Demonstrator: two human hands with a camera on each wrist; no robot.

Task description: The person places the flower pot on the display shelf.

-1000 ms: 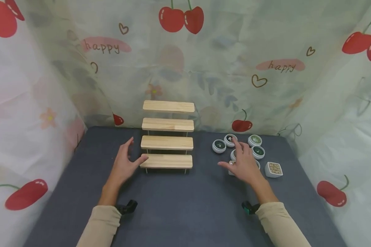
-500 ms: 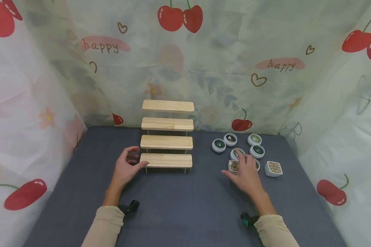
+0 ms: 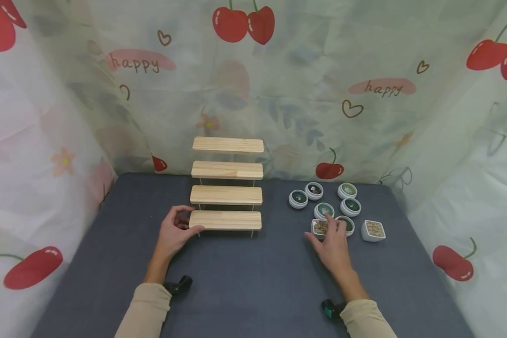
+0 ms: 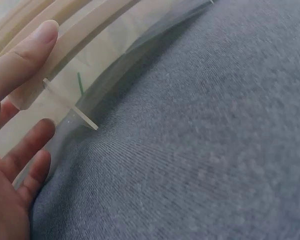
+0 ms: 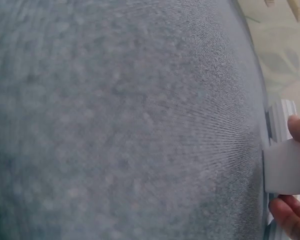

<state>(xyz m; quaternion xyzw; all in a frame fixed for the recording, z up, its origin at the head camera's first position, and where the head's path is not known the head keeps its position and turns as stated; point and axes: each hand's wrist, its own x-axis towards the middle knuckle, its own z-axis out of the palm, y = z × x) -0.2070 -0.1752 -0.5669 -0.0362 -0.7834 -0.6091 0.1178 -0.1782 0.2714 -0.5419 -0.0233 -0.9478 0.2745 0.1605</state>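
My left hand [image 3: 173, 232] grips the left end of the lowest board of a four-step wooden display stand [image 3: 226, 220], thumb at the front edge and fingers behind. In the left wrist view the thumb [image 4: 27, 57] lies along that board's edge, and the other fingertips stay below it. Around a small white square pot [image 3: 319, 227] with brown granules on top, my right hand [image 3: 334, 244] is spread, thumb to its left and fingers to its right. The right wrist view has the white pot [image 5: 286, 167] between thumb and fingers; firm contact cannot be told.
Behind the square pot stands a round white pot [image 3: 324, 211] with a green top. Several similar round pots cluster behind and to the right. A second square pot [image 3: 373, 230] with pale granules stands at the far right. Printed fabric [image 3: 287, 80] walls the dark tabletop [image 3: 245, 286].
My right hand has come down and back toward the front square pot, uncovering the round pots behind. The left hand has moved right and closed around the lowest board's left end.
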